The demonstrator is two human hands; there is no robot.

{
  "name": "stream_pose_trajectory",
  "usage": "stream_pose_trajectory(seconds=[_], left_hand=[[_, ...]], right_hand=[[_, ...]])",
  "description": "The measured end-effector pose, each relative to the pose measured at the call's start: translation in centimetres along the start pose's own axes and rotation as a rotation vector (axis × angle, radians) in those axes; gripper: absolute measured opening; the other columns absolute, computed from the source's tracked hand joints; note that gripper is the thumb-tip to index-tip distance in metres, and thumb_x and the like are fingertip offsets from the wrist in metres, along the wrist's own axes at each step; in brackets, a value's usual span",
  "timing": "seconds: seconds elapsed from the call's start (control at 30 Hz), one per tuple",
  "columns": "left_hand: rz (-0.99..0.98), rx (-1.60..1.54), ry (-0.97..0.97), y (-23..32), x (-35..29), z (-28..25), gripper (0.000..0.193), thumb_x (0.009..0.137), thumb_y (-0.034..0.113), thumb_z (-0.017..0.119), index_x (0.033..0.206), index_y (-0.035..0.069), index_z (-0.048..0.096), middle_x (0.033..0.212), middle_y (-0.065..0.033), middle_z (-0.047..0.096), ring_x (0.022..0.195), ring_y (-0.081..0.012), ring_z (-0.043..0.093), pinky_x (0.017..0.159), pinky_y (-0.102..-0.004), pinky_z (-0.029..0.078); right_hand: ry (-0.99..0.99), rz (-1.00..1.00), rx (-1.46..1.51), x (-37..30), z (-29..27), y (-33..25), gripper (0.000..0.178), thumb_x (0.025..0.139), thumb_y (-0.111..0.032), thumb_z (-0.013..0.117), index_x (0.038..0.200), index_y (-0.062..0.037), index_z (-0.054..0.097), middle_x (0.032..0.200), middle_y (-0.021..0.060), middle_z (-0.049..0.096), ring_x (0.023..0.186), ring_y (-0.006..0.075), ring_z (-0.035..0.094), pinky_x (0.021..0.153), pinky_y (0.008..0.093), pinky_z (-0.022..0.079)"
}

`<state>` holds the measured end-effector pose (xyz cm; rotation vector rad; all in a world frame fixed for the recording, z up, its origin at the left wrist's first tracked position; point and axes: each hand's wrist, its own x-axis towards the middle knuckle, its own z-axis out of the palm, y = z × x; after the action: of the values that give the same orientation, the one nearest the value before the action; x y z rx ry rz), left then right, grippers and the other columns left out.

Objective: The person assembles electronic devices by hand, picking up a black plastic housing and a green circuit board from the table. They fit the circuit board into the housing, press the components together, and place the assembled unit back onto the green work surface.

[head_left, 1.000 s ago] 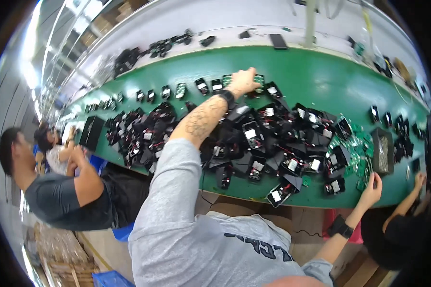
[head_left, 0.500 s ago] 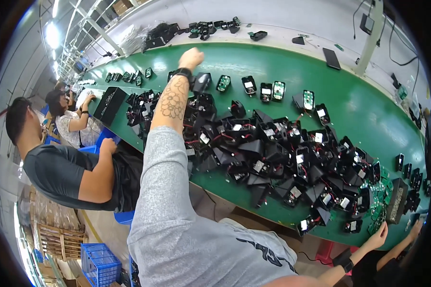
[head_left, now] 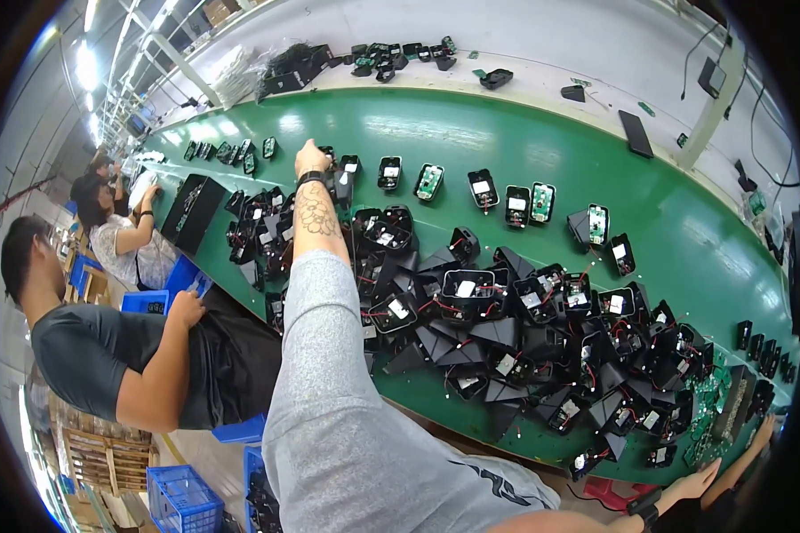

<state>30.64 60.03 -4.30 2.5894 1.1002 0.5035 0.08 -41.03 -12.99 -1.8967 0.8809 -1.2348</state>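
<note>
My left arm, in a grey sleeve, stretches far across the green table. A black band circles its wrist. My left hand (head_left: 311, 158) is closed, its fingers curled; what they hold, if anything, is hidden. Right beside it sits a small black housing (head_left: 329, 154), partly covered by the hand. Another black housing (head_left: 350, 165) stands just right of that. The row continues rightward with an open housing with a white label (head_left: 389, 172) and one showing a green circuit board (head_left: 429, 182). Below my forearm and to its right spreads a heap of black housings (head_left: 498, 329) with red wires. My right hand is out of view.
A long black box (head_left: 193, 213) stands at the left, near two seated co-workers. At the lower right, a co-worker's hands (head_left: 702, 480) are near loose green circuit boards (head_left: 709, 400). A white shelf behind the table (head_left: 542, 84) carries more black parts.
My left hand has drawn back and shifted left, to beside a black housing. The whole view has shifted, so the table's things appear farther right and lower.
</note>
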Motion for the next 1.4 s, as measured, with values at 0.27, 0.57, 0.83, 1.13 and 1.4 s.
stream_pose_trajectory(seconds=[0.27,0.57,0.83,1.13,1.4], left_hand=[[0.033,0.054,-0.055,-0.1,0.6,-2.9,0.037,0.078,0.019,0.062,0.113,0.01,0.056,0.116,-0.0196,0.06,0.111,-0.0352,0.055,0.093,-0.0426,0.045],[0.411,-1.388,-0.517,12.1,-16.2,-19.6,0.022,0.092,0.006,0.046,0.109,-0.007,0.046,0.11,-0.0194,0.056,0.107,-0.0305,0.058,0.087,-0.0328,0.054],[0.281,-1.613,-1.318,17.6,-50.7,-16.3,0.056,0.089,0.011,0.054,0.139,0.005,0.03,0.13,-0.0259,0.046,0.116,-0.0386,0.051,0.083,-0.0396,0.055],[0.452,-1.491,-1.185,18.2,-58.2,-13.4,0.064,0.085,0.008,0.061,0.14,0.003,0.029,0.122,-0.0176,0.052,0.11,-0.0277,0.056,0.085,-0.0384,0.053],[0.524,-1.446,-1.0,18.2,-59.2,-12.5,0.062,0.076,-0.002,0.071,0.132,0.003,0.044,0.124,-0.0067,0.045,0.11,-0.0192,0.054,0.084,-0.0282,0.053]], right_hand=[[0.318,0.083,0.06,-3.6,1.4,-7.3,0.036,0.094,-0.028,0.051,0.11,0.0009,0.065,0.109,0.0116,0.065,0.093,0.0197,0.063,0.079,0.0263,0.049],[-0.568,0.274,1.21,2.4,-5.8,-2.1,0.035,0.095,-0.008,0.044,0.128,0.0024,0.042,0.113,0.0102,0.055,0.095,0.0161,0.052,0.069,0.027,0.045],[-1.159,0.572,1.175,-18.6,-0.1,-24.7,0.026,0.087,-0.015,0.062,0.107,-0.001,0.053,0.088,0.0055,0.058,0.075,0.0119,0.056,0.061,0.024,0.046],[-1.128,0.712,1.146,-20.3,-0.2,-24.3,0.013,0.089,-0.01,0.058,0.097,-0.0004,0.058,0.079,0.0062,0.063,0.062,0.0099,0.057,0.056,0.0212,0.047],[-1.158,0.357,1.03,-20.9,-1.4,-26.2,0.008,0.092,-0.008,0.051,0.097,-0.0021,0.051,0.104,0.0151,0.064,0.086,0.015,0.062,0.077,0.027,0.049]])
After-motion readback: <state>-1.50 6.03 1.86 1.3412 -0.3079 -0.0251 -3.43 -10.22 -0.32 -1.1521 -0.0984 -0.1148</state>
